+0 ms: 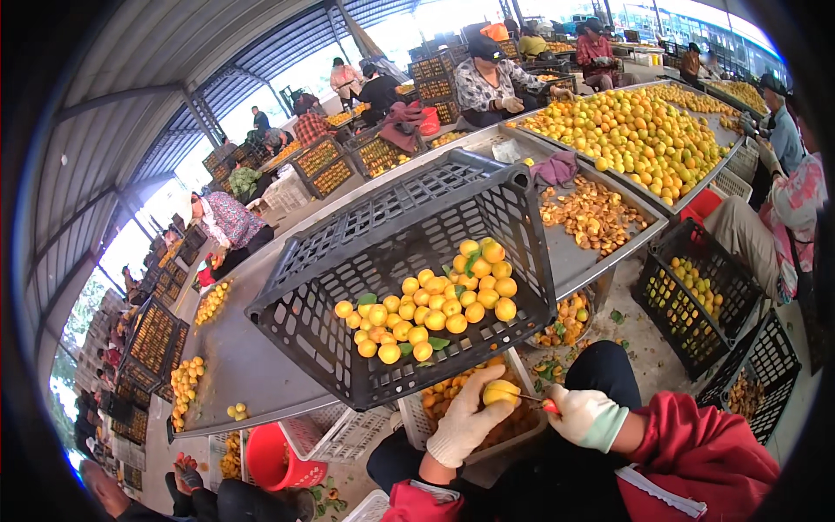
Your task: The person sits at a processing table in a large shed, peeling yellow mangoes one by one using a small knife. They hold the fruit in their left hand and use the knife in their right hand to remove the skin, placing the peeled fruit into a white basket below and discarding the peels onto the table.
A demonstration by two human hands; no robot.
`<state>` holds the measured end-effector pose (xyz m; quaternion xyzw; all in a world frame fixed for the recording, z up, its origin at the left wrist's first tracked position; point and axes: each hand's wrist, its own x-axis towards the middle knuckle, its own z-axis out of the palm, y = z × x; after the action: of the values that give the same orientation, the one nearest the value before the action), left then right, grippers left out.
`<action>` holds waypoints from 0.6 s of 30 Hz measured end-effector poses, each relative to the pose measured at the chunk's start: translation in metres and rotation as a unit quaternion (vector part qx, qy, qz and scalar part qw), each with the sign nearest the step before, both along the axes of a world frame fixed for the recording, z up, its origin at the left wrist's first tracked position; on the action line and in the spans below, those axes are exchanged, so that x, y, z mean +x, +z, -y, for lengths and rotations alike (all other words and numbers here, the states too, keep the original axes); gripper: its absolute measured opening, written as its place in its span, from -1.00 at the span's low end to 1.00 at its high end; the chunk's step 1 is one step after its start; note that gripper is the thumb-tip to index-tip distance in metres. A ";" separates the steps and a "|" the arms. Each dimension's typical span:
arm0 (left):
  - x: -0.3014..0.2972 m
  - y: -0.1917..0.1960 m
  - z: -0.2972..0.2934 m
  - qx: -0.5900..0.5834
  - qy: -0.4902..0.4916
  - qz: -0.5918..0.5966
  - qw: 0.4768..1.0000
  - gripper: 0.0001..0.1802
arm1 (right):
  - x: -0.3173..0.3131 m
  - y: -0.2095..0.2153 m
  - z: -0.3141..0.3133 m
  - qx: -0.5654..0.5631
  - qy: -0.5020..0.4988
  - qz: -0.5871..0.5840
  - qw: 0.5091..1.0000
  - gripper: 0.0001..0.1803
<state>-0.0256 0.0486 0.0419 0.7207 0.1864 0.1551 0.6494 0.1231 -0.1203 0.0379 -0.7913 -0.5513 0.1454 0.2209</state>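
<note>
My left hand (465,424), in a white knit glove, grips a yellow apricot (500,391) between thumb and fingers. A thin-bladed pitting knife (551,406) with a red handle is closed in my gloved right hand (590,418). Its thin metal blade points left and meets the apricot's right side; how deep it goes I cannot tell. Beneath my left hand stands a pale crate (411,419) holding orange fruit. Just ahead, a black plastic crate (300,335) lies tilted toward me on the metal table, with whole apricots (435,304) and some green leaves inside.
The metal table (252,383) stretches left and far right. Cut fruit pieces (591,217) lie in its tray, beyond them a large apricot heap (635,130). A red bucket (274,457) and black crates (696,287) stand on the floor. Several people sit working around.
</note>
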 end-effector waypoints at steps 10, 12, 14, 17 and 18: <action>0.026 -0.039 0.048 -0.499 0.010 0.273 0.822 -0.33 | -0.030 -0.039 -0.007 0.052 -0.093 -0.116 0.988 -0.72; 0.021 -0.033 0.039 -0.518 -0.007 0.240 0.821 -0.35 | -0.021 -0.036 -0.004 0.062 -0.082 -0.080 0.991 -0.72; 0.016 -0.022 0.023 -0.424 -0.036 0.215 0.879 -0.41 | -0.008 -0.024 -0.002 0.019 -0.039 -0.044 0.998 -0.73; 0.003 -0.006 0.005 -0.301 -0.021 0.119 0.946 -0.51 | 0.003 -0.006 -0.001 -0.004 -0.004 -0.003 1.000 -0.73; 0.005 0.011 0.004 -0.240 -0.019 0.082 0.967 -0.51 | 0.006 -0.003 -0.002 0.003 -0.002 0.005 1.000 -0.73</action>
<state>-0.0202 0.0445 0.0532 0.5315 0.1508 0.1523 0.8195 0.1286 -0.1186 0.0352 -0.7925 -0.5512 0.1397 0.2205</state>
